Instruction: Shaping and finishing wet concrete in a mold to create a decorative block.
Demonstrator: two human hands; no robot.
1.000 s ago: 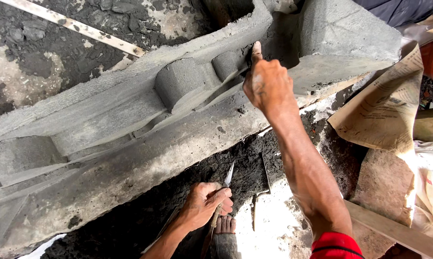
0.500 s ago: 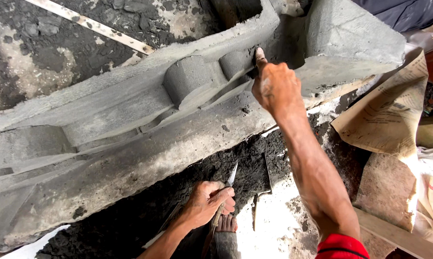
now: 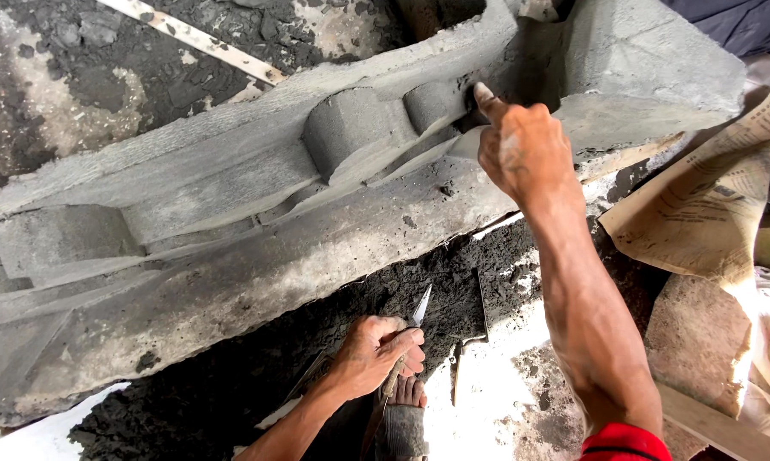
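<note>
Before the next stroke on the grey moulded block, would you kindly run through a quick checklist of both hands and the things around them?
1. Right hand on the grey moulded block, finger in the recess: ok.
2. Left hand gripping the small pointed trowel: ok.
3. Trowel tip apart from the block: ok.
4. Bare foot away from the left hand: not ok, right beside it.
5. Brown paper sheet off the block: not ok, touching its right end.
6. Block firmly seated: cannot tell.

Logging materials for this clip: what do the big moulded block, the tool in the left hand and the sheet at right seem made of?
Block: looks like cement or mortar, grey, matte, grainy, with pitted edges.
Tool in the left hand: blade seems metal, pale and pointed with a slight glint.
Sheet: paper, tan, creased, printed.
</note>
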